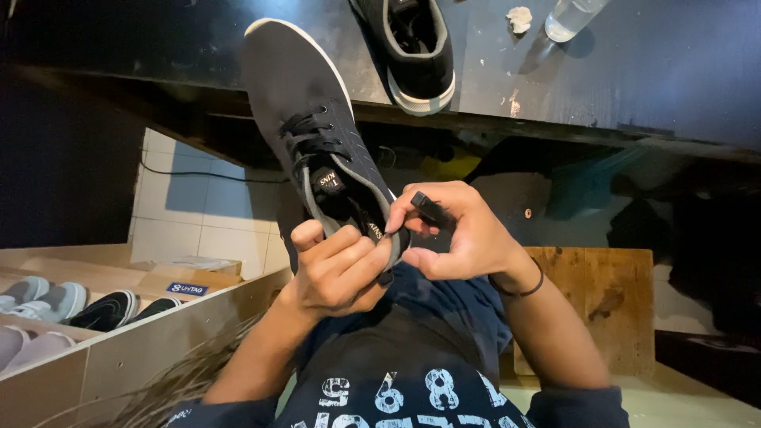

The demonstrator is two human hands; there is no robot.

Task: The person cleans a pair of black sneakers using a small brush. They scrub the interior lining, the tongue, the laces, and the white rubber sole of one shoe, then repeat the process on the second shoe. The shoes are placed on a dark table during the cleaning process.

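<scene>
Head view: a black knit sneaker with a white sole edge and black laces [313,119] is held toe-up and away from the body, heel end toward the person's lap. Left hand [337,269] is curled closed around the heel collar of this shoe, fingers wrapped over the grey-lined rim, thumb raised beside the tongue. Right hand [464,234] is closed in a pinch on a small flat black piece [430,209] at the shoe's opening, just beside the left hand; what the piece is cannot be told. A thin black band [519,289] circles the right wrist.

A second black sneaker with a white sole [412,51] lies on the dark scuffed tabletop [650,71], well apart from the hands. A clear plastic bottle [571,17] and a crumpled pale scrap [519,19] lie near it. Lower left, a wooden shelf [119,341] holds further shoes.
</scene>
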